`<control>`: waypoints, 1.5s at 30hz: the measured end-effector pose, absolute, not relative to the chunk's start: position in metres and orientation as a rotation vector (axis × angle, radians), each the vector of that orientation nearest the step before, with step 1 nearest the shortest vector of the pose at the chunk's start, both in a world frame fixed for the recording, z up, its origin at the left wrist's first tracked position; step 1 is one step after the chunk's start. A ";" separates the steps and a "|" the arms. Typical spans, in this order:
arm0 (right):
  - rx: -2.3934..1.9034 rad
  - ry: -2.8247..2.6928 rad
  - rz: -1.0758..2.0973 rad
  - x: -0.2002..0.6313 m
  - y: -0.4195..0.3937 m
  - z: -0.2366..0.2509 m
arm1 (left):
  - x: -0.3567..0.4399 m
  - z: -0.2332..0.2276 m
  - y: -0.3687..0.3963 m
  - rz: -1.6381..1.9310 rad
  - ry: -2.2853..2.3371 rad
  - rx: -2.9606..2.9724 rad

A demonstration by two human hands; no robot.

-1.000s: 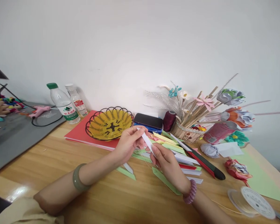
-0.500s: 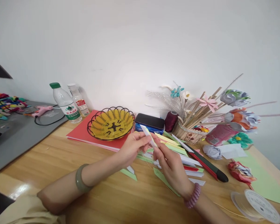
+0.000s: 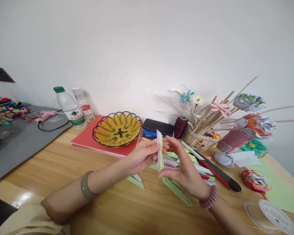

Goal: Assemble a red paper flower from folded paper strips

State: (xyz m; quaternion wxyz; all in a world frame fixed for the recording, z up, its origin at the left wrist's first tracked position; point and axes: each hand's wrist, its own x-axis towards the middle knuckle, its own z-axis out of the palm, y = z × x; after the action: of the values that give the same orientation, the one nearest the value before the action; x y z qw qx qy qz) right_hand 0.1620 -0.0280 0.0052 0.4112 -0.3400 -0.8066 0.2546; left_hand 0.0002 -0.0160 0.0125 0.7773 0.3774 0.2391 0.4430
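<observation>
Craft desk, paper flowers [image 3: 250, 112], glue gun [image 3: 45, 115]

A narrow stack of folded paper strips [image 3: 159, 150], white, green and pink edged, stands upright above the wooden table [image 3: 63, 169].

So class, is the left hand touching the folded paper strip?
Touching. The head view shows the left hand pinching the upright paper strip between thumb and fingers.
</observation>
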 end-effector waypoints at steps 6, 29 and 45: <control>-0.839 -2.072 0.720 0.165 -0.028 0.011 | 0.001 0.010 -0.018 0.873 0.525 0.787; -0.758 -2.272 0.553 0.166 -0.025 0.012 | 0.000 0.014 -0.024 0.800 0.616 1.146; -0.989 -1.740 0.953 0.171 -0.023 0.023 | 0.001 0.025 -0.030 0.721 0.804 1.560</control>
State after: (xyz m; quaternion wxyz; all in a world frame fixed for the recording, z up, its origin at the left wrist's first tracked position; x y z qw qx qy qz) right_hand 0.1712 -0.0233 0.0233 0.4462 -0.3994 -0.7025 0.3846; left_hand 0.0008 -0.0303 0.0255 0.5828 0.6682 0.3444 0.3086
